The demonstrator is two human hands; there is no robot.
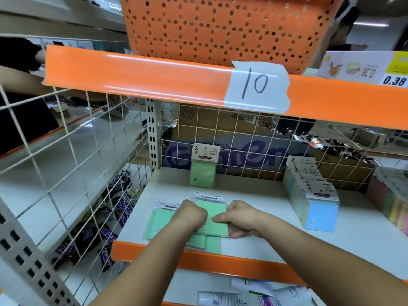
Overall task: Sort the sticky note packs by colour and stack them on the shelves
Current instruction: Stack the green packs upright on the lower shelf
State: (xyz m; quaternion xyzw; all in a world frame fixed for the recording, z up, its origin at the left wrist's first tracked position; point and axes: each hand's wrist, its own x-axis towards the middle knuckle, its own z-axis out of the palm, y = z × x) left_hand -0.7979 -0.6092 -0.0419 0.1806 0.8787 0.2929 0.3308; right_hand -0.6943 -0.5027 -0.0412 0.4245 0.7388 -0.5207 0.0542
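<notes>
Both hands (194, 214) (239, 217) grip green packs (217, 214) on shelf (254, 195); orange basket (220, 27) above.

We see both hands on the flat sticky note packs (213, 215) at the shelf's (276, 246) front edge. Behind them one pack (203, 173) leans upright against the wire grid (242, 138); a row of packs (309, 191) stands to the right.

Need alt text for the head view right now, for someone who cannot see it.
Both hands, left hand and right hand, grip green sticky note packs lying flat at the front of a white shelf. One green pack stands against the wire back; a row ending in a blue pack stands to the right.
</notes>
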